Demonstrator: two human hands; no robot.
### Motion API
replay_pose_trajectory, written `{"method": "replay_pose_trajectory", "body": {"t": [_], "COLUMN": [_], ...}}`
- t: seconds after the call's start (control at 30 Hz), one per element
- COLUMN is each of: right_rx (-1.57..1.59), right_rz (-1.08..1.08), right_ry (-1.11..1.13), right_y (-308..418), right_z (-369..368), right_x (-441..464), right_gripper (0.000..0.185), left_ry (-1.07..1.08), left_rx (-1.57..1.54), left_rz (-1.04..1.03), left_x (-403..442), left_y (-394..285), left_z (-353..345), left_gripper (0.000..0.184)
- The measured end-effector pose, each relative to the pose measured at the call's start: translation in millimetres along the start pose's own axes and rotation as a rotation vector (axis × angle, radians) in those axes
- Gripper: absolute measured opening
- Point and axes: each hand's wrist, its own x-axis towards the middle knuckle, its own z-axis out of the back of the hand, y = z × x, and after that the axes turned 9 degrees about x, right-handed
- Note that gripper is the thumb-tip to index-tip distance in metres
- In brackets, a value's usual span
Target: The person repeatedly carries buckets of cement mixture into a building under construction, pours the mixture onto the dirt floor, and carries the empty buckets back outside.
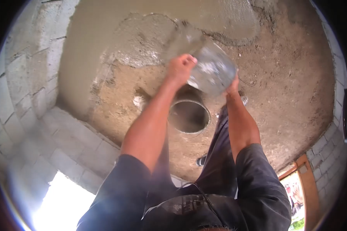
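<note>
A grey, mortar-smeared bucket [215, 67] is held tilted in the air between my hands, blurred by motion. My left hand [181, 69] is closed on the near left part of it, the fingers curled. My right hand [232, 86] grips its right side near the lower edge, the fingers mostly hidden behind it. Beyond its far left end there is a grey smear over the wet mortar [142, 42]; I cannot tell whether this is mortar falling out. A second round bucket [189, 115] stands upright on the ground between my legs, its inside dark.
Smooth wet mortar [81, 57] covers the floor at the left and far side. Bare brown dirt [293, 96] lies right and near. Block walls [23, 84] enclose the room. A bright opening [63, 204] is low left, and a wooden door frame [305, 184] low right.
</note>
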Motion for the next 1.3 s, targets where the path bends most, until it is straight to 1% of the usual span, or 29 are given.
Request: {"method": "replay_pose_trajectory", "body": {"t": [0.03,0.07,0.13,0.17,0.23,0.27,0.33,0.37,0.47,0.5,0.6,0.67,0.7,0.73,0.77,0.8,0.83,0.87,0.9,0.97,1.0,1.03,1.1,1.13,1.2,1.23,1.27,1.3], "right_rx": [-0.057,-0.112,-0.316,-0.516,-0.914,-1.056,-1.335,-1.250,-1.442,-1.474,-1.417,-1.471,-1.459,-1.455,-1.413,-1.429,-1.439,-1.447,-1.449,-1.244,-1.135,-0.987,-0.654,-0.485,-0.991,-1.165,-1.310,-1.299], "right_rz": [0.004,0.004,0.005,0.143,0.436,0.520,0.668,0.607,0.727,0.834,0.529,0.685,0.753,0.801,0.662,0.711,0.758,0.804,0.824,0.658,0.581,0.553,0.478,0.468,0.299,0.201,0.047,0.126], "right_ry": [-0.079,-0.158,-0.223,-0.263,-0.309,-0.328,-0.370,-0.347,-0.335,-0.317,-0.345,-0.272,-0.238,-0.219,-0.262,-0.221,-0.168,-0.109,-0.050,0.017,0.058,-0.034,-0.159,-0.206,-0.375,-0.349,-0.209,-0.135], "right_y": [0,1,3,0,0,-1,-2,1,15,11,29,38,34,31,37,42,44,45,42,42,38,31,2,-7,-51,-86,-114,-140], "right_z": [-20,-41,-92,-110,-145,-162,-183,-187,-230,-235,-221,-236,-239,-231,-219,-219,-226,-234,-238,-214,-202,-193,-139,-108,1,38,46,31], "right_x": [-9,-17,-39,-51,-67,-73,-88,-83,-128,-137,-100,-114,-122,-135,-119,-130,-142,-149,-159,-145,-139,-151,-175,-175,-184,-199,-219,-244], "right_gripper": [0.073,0.073,0.074,0.075,0.076,0.076,0.078,0.076,0.076,0.077,0.079,0.081,0.081,0.082,0.083,0.084,0.084,0.084,0.081,0.077,0.076,0.067,0.059,0.056,0.047,0.044,0.040,0.036], "left_ry": [-0.078,-0.135,-0.225,-0.256,-0.256,-0.253,-0.204,-0.176,-0.218,-0.179,-0.155,-0.168,-0.176,-0.152,-0.115,-0.091,-0.075,-0.162,-0.227,-0.187,-0.105,-0.034,0.019,0.046,0.059,0.064,0.069,0.073], "left_rx": [-0.168,-0.183,-0.251,-0.300,-0.607,-0.753,-0.828,-0.864,-0.973,-0.963,-0.951,-0.995,-1.012,-0.999,-0.985,-0.972,-0.973,-0.883,-0.784,-0.726,-0.764,-0.799,-0.718,-0.683,-0.498,-0.401,-0.389,-0.376], "left_rz": [0.005,0.017,0.078,0.128,0.172,0.191,0.302,0.355,0.368,0.386,0.411,0.462,0.515,0.471,0.424,0.353,0.392,0.227,0.086,0.034,0.126,0.216,0.139,0.069,-0.007,-0.050,-0.024,0.008], "left_x": [21,30,46,50,51,51,38,32,29,29,22,27,17,10,10,16,17,30,41,23,8,-4,-38,-41,-74,-89,-101,-113], "left_y": [28,43,75,96,130,139,143,142,126,129,126,96,94,101,107,109,119,130,156,160,134,109,86,67,27,14,9,8], "left_z": [2,7,18,22,26,25,23,20,11,8,1,4,2,-1,-2,0,0,4,1,6,32,60,99,113,138,147,152,155], "left_gripper": [0.033,0.032,0.030,0.028,0.027,0.026,0.025,0.025,0.026,0.027,0.028,0.028,0.028,0.027,0.026,0.025,0.024,0.023,0.023,0.024,0.024,0.024,0.024,0.024,0.025,0.025,0.025,0.026]}}
